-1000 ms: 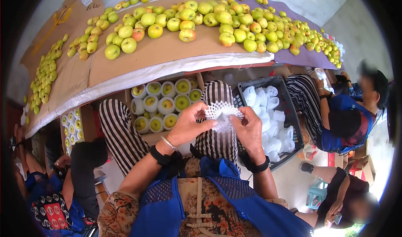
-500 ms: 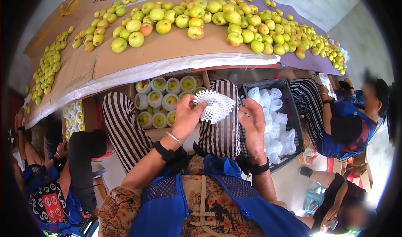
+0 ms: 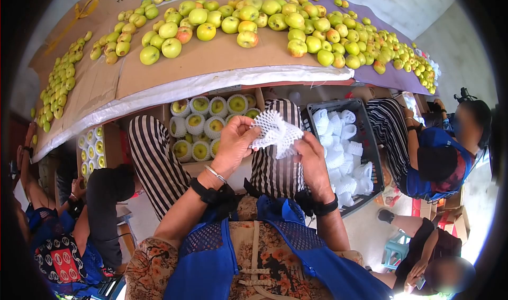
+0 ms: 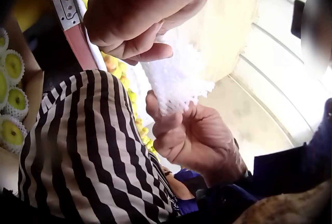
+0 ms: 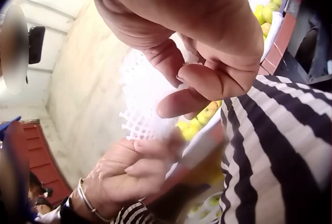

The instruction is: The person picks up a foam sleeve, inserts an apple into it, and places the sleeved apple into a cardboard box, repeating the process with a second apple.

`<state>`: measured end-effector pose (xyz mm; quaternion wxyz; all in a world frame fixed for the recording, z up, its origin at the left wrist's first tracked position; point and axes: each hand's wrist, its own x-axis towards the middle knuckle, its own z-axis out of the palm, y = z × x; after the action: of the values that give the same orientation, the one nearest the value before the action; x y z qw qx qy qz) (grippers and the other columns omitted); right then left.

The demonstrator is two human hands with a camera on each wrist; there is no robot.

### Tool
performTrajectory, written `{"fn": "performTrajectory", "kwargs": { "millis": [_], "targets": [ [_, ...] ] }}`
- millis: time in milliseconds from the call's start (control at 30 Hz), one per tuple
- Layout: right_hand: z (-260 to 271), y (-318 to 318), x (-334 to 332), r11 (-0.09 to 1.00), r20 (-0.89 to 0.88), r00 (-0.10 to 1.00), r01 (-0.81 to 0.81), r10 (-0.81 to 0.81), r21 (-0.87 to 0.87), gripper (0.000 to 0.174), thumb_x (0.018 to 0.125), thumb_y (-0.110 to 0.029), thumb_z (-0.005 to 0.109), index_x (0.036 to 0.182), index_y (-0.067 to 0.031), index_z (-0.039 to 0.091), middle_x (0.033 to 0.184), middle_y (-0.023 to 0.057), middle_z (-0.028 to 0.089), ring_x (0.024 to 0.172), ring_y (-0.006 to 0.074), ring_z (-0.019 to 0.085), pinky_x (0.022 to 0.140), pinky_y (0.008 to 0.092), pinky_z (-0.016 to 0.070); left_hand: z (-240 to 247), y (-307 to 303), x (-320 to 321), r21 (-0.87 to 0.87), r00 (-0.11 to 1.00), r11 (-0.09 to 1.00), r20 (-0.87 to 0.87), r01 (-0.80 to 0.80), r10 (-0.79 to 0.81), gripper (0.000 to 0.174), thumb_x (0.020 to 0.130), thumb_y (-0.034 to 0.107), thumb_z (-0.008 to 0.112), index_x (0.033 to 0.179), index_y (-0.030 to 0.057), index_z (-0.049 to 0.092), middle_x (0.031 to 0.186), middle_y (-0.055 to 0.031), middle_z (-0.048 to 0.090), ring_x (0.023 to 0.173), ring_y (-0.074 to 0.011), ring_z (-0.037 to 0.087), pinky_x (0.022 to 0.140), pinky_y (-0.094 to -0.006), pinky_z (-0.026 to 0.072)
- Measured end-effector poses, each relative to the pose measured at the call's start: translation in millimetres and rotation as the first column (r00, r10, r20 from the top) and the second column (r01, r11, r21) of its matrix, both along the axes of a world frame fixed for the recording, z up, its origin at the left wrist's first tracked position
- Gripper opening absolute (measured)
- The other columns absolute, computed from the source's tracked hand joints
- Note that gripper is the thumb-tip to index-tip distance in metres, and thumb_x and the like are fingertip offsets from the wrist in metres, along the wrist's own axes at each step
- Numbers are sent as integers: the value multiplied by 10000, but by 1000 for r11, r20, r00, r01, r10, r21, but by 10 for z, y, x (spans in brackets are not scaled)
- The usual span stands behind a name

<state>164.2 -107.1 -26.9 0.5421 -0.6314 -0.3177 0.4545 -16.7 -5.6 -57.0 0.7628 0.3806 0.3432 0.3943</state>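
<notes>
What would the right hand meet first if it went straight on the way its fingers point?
The right hand would first meet the white foam net at its fingertips; beyond that, probably the left hand gripping the net's other side, though depth is unclear.

Wall (image 3: pixel 439 19): pale, smooth, faintly mottled. Floor (image 3: pixel 365 231): pale, hard-surfaced. Worktable: red edge (image 4: pixel 79 47) with screwed metal plate (image 4: pixel 65 5); top surfaced with brown cardboard (image 3: pixel 211 61) and purple sheet (image 3: pixel 378 72). Seating: teal plastic stool (image 3: pixel 396 249), lower right. Red ribbed panel (image 5: pixel 44 156): beside the wall. Lighting: strong glare, head view's right edge.
</notes>
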Motion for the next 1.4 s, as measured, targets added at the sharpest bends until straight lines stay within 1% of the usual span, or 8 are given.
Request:
{"fn": "performTrajectory", "kwargs": {
  "millis": [133, 233, 400, 533, 733, 967, 1167, 1400],
  "targets": [
    [210, -32, -97, 978, -78, 988, 147, -136, 151, 605, 921, -232, 673, 1421, 12, 436, 1293, 193, 559, 1206, 233, 539, 809, 302, 511, -5, -30, 18, 83, 999, 996, -46, -24, 28, 128, 933, 24, 644, 1009, 30, 542, 846, -48, 659, 627, -64, 575, 470, -201, 430],
    [224, -55, -206, 967, 152, 987, 7, -47, 256, 751, 866, -176, 745, 1483, -14, 350, 1396, 216, 476, 1302, 292, 473, 885, 345, 508, -30, -60, 40, 157, 994, 988, -108, -15, 32, 107, 933, 6, 628, 991, 18, 539, 823, -37, 643, 640, -62, 572, 496, -209, 454],
    [-19, -77, -77, 986, 196, 981, -50, 18, 160, 569, 878, -22, 692, 1393, -11, 450, 1089, 135, 683, 934, 158, 647, 824, 297, 521, 39, -76, -2, 75, 1000, 997, -26, -3, 5, 92, 933, 16, 626, 973, 18, 543, 786, -14, 617, 622, -47, 543, 495, -208, 444],
    [17, -97, -11, 991, -166, 986, 29, -7, 131, 558, 899, -54, 688, 1404, -21, 453, 1155, 133, 658, 992, 167, 637, 848, 293, 517, 36, -63, -27, 121, 993, 992, -122, 21, -6, 96, 929, 17, 626, 981, 18, 546, 791, -14, 613, 612, -40, 529, 490, -207, 435],
    [114, -85, -176, 942, 18, 997, -71, 69, 329, 647, 853, 57, 687, 1438, -21, 423, 1328, 168, 546, 1119, 193, 593, 940, 309, 506, -82, -51, 9, 213, 978, 977, -205, 8, 37, 112, 925, 8, 625, 995, 7, 539, 798, -21, 607, 650, -44, 535, 534, -208, 452],
    [-60, -97, -53, 967, -62, 998, 38, -23, 253, 616, 836, 97, 679, 1398, 6, 443, 1143, 109, 644, 1041, 157, 624, 913, 289, 510, 126, -113, -54, 248, 991, 962, -105, 112, -88, 251, 896, 121, 710, 1074, 41, 551, 1077, -76, 586, 827, -90, 576, 661, -245, 519],
    [20, -86, -128, 968, 52, 999, -24, 12, 250, 546, 847, 97, 666, 1356, 29, 478, 1098, 82, 659, 1009, 132, 626, 876, 273, 510, 215, -176, -8, 745, 893, 562, -449, 360, 22, 373, 867, 220, 766, 1164, 73, 594, 1308, -66, 524, 1024, -143, 573, 758, -272, 492],
    [49, -142, -58, 958, -140, 985, 133, -100, 255, 496, 886, 84, 614, 1361, 33, 482, 1134, 111, 665, 999, 138, 631, 892, 269, 506, -8, -30, -64, 404, 976, 914, -213, 44, 47, 238, 1026, 228, 550, 1092, 3, 594, 1165, -79, 642, 979, -154, 624, 809, -282, 521]
  ]
}}
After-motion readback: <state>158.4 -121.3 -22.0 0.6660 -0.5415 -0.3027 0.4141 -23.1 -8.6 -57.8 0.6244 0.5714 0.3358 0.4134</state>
